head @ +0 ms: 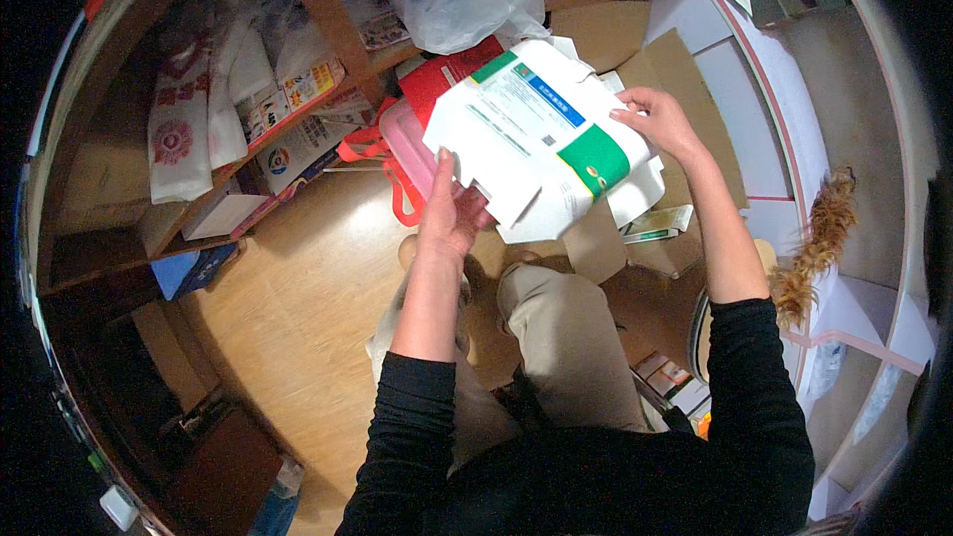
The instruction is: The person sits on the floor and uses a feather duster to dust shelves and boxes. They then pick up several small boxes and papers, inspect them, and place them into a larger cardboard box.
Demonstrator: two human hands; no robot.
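A flattened white and green cardboard carton is stretched between my two hands, its printed face up and bearing writing. My left hand grips its near left edge, the thumb on top and the fingers beneath. At the upper right edge, my right hand pinches the card between thumb and fingers. Cut flaps stick out along the near side. Below the carton, partly hidden by it, lie a pink plastic lid or tray and a red folder or bag with red straps.
An open brown cardboard box stands right of the carton, with a small white-green box in it. Wooden shelves holding plastic bags and papers run along the left and back. White shelving and a brown fluffy duster are at right.
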